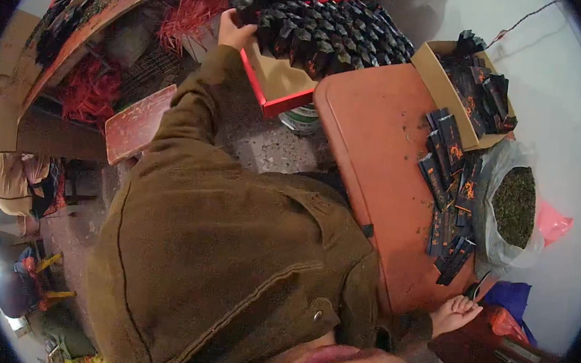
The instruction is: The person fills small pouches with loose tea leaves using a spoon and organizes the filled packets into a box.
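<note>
My left hand (235, 33) is closed on a small black packet (244, 3) at the corner of a red-rimmed cardboard box (264, 103). Rows of filled black packets (338, 37) stand upright in that box, and part of its bare bottom shows. Low on the right, my right hand (455, 315) has its fingers curled around a dark, spoon-like tool (478, 288) with a shiny edge; its grip is partly hidden. Flat black packets with orange print (449, 147) lie on the reddish-brown table (377, 141) beside a clear plastic bag of dried green leaves (515, 204).
Another cardboard box (443, 91) of black packets stands at the table's far end. Red shredded strips (193, 17) and a small wooden stool (140, 123) are on the left. A pink bag (553, 224) lies by the wall. Another person (14, 185) sits at the far left.
</note>
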